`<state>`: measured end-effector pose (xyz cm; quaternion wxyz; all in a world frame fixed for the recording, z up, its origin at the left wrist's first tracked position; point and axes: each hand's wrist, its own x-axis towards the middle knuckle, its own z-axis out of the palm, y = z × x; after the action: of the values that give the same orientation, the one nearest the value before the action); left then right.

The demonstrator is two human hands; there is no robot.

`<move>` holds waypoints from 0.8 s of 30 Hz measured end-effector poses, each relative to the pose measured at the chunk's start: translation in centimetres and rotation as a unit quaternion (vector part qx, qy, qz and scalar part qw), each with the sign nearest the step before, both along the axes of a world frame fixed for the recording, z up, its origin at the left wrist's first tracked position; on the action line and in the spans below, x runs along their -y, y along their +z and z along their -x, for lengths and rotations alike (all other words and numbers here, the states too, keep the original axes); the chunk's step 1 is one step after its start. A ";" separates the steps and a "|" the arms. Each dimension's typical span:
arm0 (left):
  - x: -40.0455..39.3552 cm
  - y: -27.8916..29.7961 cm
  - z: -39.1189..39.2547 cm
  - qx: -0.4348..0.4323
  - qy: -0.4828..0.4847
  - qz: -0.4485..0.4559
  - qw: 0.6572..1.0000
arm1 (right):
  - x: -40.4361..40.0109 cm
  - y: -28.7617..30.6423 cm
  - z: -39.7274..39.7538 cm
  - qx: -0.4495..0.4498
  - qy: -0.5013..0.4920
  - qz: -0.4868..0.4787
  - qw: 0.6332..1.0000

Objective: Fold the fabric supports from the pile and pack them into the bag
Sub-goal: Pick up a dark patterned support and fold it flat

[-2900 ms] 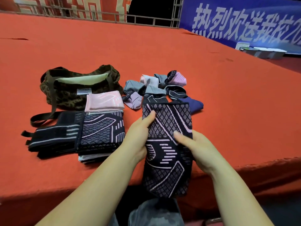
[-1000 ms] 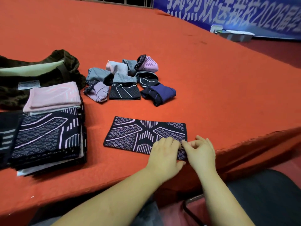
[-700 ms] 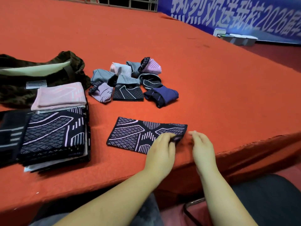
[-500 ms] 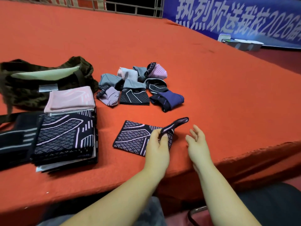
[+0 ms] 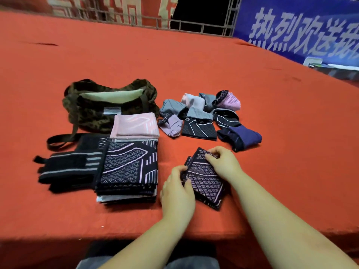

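Folded support (image 5: pixel 204 179) near table edge (image 5: pixel 136 232), both hands' fingers (image 5: pixel 212 157) curled round it, bare carpet to right.

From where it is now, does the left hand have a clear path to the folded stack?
Probably yes: the left hand grips the folded support, and only bare red cloth lies between it and the folded stack.

Black support (image 5: pixel 204 181) with lilac diamond lattice; camouflage-green bag (image 5: pixel 93 115); pink folded support (image 5: pixel 136 125); orange-red cloth (image 5: pixel 194 65).
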<state>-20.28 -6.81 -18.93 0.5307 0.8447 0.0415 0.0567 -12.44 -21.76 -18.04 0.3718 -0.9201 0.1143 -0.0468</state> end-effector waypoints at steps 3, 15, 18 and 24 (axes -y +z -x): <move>-0.3 -0.3 -0.2 -0.017 0.018 -0.127 0.992 | -0.7 -0.6 -0.3 0.008 -0.007 0.030 0.999; 0.3 -2.0 -0.7 0.010 -0.003 -0.282 0.959 | -1.4 -2.0 0.5 0.031 0.005 0.154 0.988; 0.4 -1.8 -1.1 0.046 -0.067 -0.341 0.937 | -1.9 -2.2 1.8 0.093 0.053 0.167 0.980; 0.4 -0.9 -3.1 -0.053 -0.206 -0.392 0.895 | -1.6 -3.2 4.6 0.046 0.121 0.147 0.981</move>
<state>-17.15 -7.20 -19.87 0.1533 0.9755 -0.1310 -0.0874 -17.05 -20.13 -21.26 0.2407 -0.9684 -0.0230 -0.0605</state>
